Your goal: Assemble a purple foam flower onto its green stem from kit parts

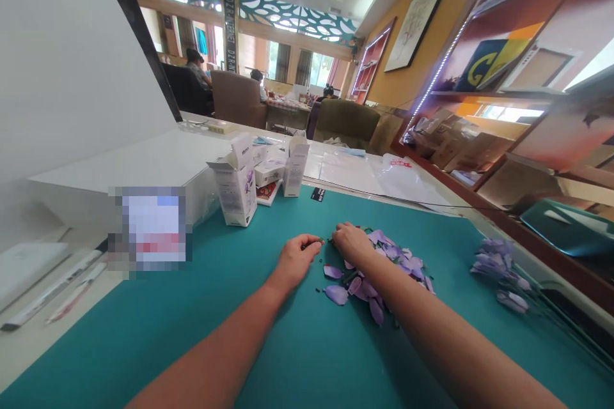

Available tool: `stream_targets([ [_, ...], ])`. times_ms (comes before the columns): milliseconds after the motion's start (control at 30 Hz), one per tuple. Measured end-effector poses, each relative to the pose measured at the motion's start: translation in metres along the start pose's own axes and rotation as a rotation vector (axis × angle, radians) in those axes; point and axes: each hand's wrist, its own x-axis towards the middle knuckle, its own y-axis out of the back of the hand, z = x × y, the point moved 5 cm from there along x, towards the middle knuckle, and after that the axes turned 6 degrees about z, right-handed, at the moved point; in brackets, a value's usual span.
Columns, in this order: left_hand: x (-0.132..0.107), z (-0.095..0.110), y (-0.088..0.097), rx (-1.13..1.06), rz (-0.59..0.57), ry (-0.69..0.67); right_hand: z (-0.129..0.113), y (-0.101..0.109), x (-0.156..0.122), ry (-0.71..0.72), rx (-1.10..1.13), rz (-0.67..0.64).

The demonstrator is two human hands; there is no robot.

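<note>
Your left grip (293,262) pinches a small dark green piece (315,243), while your right grip (352,244) curls narrowly, holding what you cannot tell, against a heap of purple fabric petals (357,285) on the teal table mat (268,358).

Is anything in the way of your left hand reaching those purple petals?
No, nothing visible is: only the bare teal mat lies between the left hand and the loose pile of purple petals.

Teal mat (268,223) passable past hands (292,262), white boxes (236,188) blocking far edge
</note>
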Motion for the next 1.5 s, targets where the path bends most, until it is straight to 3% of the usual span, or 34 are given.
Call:
stream_targets([
  [233, 0.0, 0.0, -0.001, 0.027, -0.022, -0.02, -0.003, 0.004, -0.004, 0.001, 0.13, 0.076],
  [433, -0.002, 0.002, -0.003, 0.068, -0.062, -0.048, 0.003, 0.015, -0.046, -0.126, 0.398, 0.223],
  [500, -0.006, 0.004, -0.006, 0.087, -0.093, -0.063, 0.007, 0.014, -0.062, -0.177, 0.611, 0.273],
  [667, -0.02, 0.015, -0.016, 0.147, -0.176, -0.116, 0.01, 0.007, -0.086, -0.237, 1.429, 0.325],
  [800, -0.03, 0.025, -0.024, 0.255, -0.251, -0.206, 0.008, 0.0, -0.094, -0.333, 1.703, 0.333],
  [1000, -0.036, 0.029, -0.029, 0.345, -0.301, -0.226, 0.011, -0.009, -0.098, -0.371, 1.719, 0.369],
  [1200, -0.037, 0.032, -0.031, 0.383, -0.33, -0.209, 0.005, -0.007, -0.098, -0.398, 1.835, 0.326],
  [1500, -0.038, 0.032, -0.032, 0.38, -0.33, -0.243, 0.003, -0.007, -0.098, -0.407, 1.783, 0.35],
])
